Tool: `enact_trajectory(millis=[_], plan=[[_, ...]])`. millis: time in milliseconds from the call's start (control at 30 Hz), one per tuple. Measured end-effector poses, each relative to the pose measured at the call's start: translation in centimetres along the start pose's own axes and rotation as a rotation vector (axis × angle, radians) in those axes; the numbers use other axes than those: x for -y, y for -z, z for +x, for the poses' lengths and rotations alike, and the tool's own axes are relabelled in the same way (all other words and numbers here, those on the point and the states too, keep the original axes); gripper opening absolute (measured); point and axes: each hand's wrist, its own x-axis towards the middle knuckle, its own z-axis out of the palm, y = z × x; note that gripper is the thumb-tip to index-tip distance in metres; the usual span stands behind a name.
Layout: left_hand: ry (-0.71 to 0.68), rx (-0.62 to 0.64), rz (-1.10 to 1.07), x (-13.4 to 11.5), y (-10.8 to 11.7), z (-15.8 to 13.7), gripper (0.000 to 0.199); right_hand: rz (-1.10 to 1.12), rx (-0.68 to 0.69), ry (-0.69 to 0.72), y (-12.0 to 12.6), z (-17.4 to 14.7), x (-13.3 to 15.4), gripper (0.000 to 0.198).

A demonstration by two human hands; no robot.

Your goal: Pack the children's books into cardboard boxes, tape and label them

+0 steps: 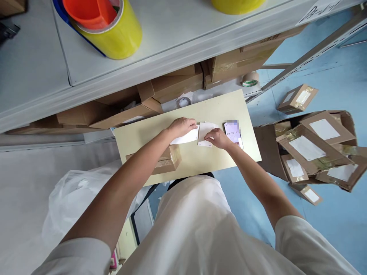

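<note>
1. At 3 o'clock on my feed, I read "00:26:0", its last digit unclear, on the phone [233,133].
2. Toward 2 o'clock, I make out a leading "D" on the sign [319,10] along the shelf edge [183,61].

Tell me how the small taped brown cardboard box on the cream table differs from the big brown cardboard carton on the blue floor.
The small taped brown cardboard box looks closed; the big brown cardboard carton stands open, filled with white-labelled boxes. The box is much smaller than the carton. The box is partly hidden behind the left arm; no arm covers the carton. Both are brown cardboard.
</note>
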Motion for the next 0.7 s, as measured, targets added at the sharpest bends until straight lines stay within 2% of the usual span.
enact_trajectory(millis=[100,133,233,300,400,500,600,700], plan=[[0.037,-0.097,-0.138,1.5,0.7,-0.4,0.027,-0.048,0.027,-0.029,-0.1,-1.2,0.2,0.014],[0.043,-0.128,-0.201,1.9,1.0,-0.7,0.028,-0.031,0.03,-0.026,0.0,-1.5,0.7,0.019],[0.058,-0.224,-0.383,1.7,1.7,-1.7,0.03,0.165,-0.061,-0.013,1.3,-1.9,3.6,0.058],[0.059,-0.283,-0.485,0.4,2.1,-2.9,0.031,0.355,-0.177,-0.036,2.2,-1.5,6.4,0.067],[0.068,-0.333,-0.661,-2.2,3.0,-5.7,0.034,0.546,-0.327,-0.119,3.1,-0.4,10.7,0.062],[0.102,-0.295,-0.901,-3.6,3.6,-10.2,0.037,0.601,-0.447,-0.154,3.3,-0.1,13.8,0.05],[0.142,-0.331,-1.084,-3.5,2.8,-15.5,0.041,0.468,-0.553,-0.123,3.3,-0.8,16.5,0.044],[0.188,-0.525,-1.157,-3.3,1.0,-19.9,0.032,0.078,-0.705,-0.053,2.5,-2.2,20.8,0.048]])
